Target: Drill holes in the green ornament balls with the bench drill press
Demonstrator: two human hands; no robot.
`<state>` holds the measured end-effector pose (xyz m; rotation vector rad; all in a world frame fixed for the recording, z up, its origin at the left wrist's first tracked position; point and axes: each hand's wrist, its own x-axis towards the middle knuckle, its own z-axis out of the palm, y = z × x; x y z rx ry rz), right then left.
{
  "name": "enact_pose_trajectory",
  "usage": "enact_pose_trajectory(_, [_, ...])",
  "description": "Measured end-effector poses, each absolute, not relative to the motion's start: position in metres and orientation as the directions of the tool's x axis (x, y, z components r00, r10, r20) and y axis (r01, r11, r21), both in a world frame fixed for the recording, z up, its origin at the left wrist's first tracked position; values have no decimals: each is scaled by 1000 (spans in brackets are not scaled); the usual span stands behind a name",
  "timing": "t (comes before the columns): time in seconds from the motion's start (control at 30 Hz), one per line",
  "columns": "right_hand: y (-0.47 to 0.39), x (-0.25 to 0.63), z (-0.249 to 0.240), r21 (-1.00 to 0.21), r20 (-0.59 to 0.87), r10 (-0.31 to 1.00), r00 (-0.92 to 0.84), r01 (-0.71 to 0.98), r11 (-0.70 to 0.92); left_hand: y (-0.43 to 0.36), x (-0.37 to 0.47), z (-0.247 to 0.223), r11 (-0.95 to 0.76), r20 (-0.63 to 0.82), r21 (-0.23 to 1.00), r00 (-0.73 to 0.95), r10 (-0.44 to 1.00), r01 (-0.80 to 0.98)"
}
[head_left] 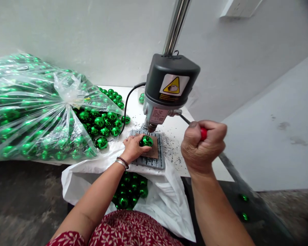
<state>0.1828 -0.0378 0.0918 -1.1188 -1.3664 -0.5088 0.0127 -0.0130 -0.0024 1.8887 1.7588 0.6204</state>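
We see a white table (136,114) against the wall. Directly on it, at the left, we find a large knotted clear bag (36,102) full of shiny green balls, and loose green balls (101,142) beside it. The grey base plate (160,166) of a drill press stands near the front edge, with dark shavings (170,147) scattered around it. We also see a small clear container (141,91) behind, and the dark floor (23,194) below.
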Motion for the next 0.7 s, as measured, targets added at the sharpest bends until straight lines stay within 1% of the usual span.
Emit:
enact_pose_trajectory(0.2, [-36,183,79,-226,965,226,136,868,443,-14,14,1,-38,-25,608,67,997,793])
enact_pose_trajectory(0.37, [-33,184,74,-177,979,174,107,870,460,-14,13,-1,-42,-23,618,72,997,785])
enact_pose_trajectory(0.57, [-36,183,59,-171,978,191,86,855,489,-12,12,-5,-56,-5,634,77,997,771])
enact_pose_trajectory(0.63, [-36,183,64,-186,976,192,104,855,484,-12,12,-5,-67,3,636,85,996,769])
enact_pose_trajectory(0.7, [-34,183,80,-222,969,200,142,858,463,-12,12,-4,-77,12,645,90,996,761])
